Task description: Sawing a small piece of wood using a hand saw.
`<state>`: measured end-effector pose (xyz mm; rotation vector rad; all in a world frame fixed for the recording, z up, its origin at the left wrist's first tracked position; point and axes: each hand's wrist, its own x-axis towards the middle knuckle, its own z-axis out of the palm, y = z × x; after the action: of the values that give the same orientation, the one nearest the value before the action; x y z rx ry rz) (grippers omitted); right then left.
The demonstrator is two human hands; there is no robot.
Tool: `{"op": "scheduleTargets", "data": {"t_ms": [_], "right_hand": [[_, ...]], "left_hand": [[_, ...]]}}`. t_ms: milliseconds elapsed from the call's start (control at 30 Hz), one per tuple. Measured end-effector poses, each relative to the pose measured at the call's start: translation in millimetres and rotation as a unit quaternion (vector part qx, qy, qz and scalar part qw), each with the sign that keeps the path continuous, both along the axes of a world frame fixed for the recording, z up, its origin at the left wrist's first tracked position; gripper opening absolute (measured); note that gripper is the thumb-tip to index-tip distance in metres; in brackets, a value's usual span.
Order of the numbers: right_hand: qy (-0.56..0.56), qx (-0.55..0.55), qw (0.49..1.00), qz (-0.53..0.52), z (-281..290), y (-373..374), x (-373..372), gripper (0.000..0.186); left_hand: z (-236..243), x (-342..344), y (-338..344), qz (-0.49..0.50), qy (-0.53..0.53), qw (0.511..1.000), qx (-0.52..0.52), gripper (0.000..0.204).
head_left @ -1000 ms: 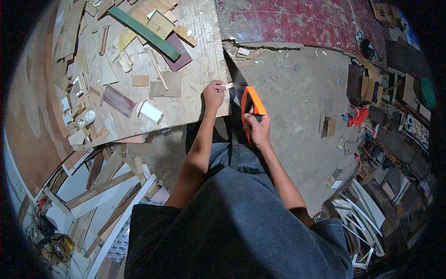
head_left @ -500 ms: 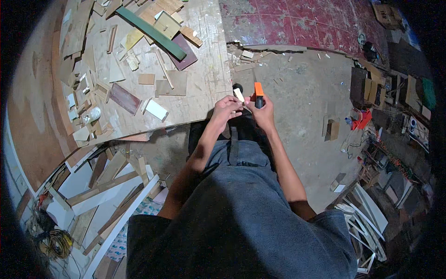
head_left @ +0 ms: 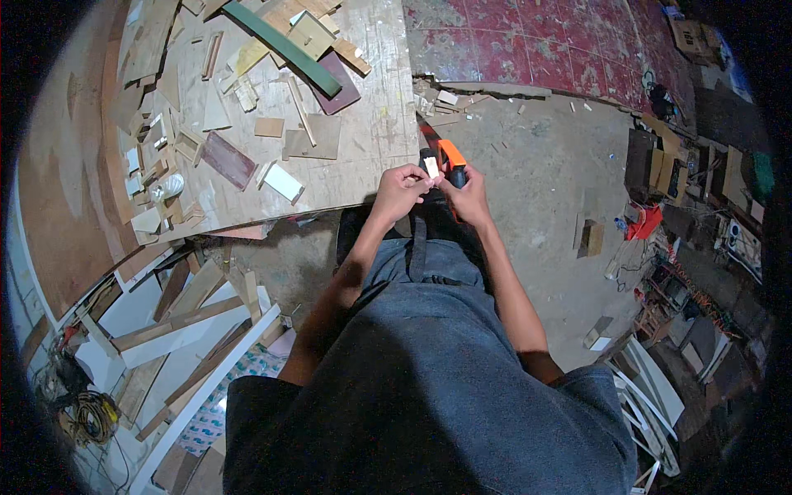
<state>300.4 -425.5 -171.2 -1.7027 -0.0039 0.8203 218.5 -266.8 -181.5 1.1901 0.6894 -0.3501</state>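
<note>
Thumb and fingertips of the left hand (head_left: 400, 191) pinch a small pale wood block (head_left: 431, 168), held just past the three-o'clock edge of the plywood worktop (head_left: 363, 99). The right hand (head_left: 467, 196), at the block's four o'clock, curls around an orange-and-black handsaw (head_left: 450, 153), its lower fingers hidden.

Small pale wood block (head_left: 431, 167): lower end hidden by fingertips of left hand (head_left: 399, 195) and right hand (head_left: 467, 200). Orange handsaw (head_left: 450, 153): grip partly covered by right hand, teeth too small to tell. Workbench (head_left: 367, 136): cut off at top edge.
</note>
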Motion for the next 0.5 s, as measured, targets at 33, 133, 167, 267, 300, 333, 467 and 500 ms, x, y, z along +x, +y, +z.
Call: {"op": "scheduleTargets", "data": {"t_ms": [33, 133, 167, 267, 300, 333, 467, 500], "right_hand": [[-0.028, -0.008, 1.0, 0.011, -1, 1, -1, 0.023], [-0.069, -0.028, 0.997, 0.024, -6, 3, -4, 0.024], [-0.08, -0.04, 0.996, 0.028, -8, 2, -6, 0.024], [-0.1, -0.035, 0.994, 0.037, -10, 5, -13, 0.026], [-0.068, -0.028, 0.997, 0.038, -10, 4, -14, 0.029], [-0.069, -0.027, 0.996, 0.039, -10, 5, -15, 0.029], [0.015, -0.003, 1.0, 0.025, -7, 10, -29, 0.028], [0.051, -0.008, 0.998, 0.028, -7, 11, -30, 0.027]], "left_hand": [[-2, -2, -2, -0.004, -0.004, 1.0, 0.025, 0.013], [-4, -8, -8, -0.018, 0.001, 0.998, 0.058, 0.015], [-3, -9, -9, -0.024, 0.016, 0.998, 0.061, 0.017], [-1, -15, -7, -0.036, 0.032, 0.996, 0.076, 0.02], [-2, -17, -5, -0.035, 0.054, 0.998, 0.023, 0.019], [-2, -19, -1, -0.034, 0.076, 0.996, -0.03, 0.018], [-7, -39, 13, -0.032, 0.099, 0.984, -0.147, 0.018], [-10, -44, 15, -0.021, 0.092, 0.978, -0.186, 0.019]]}}
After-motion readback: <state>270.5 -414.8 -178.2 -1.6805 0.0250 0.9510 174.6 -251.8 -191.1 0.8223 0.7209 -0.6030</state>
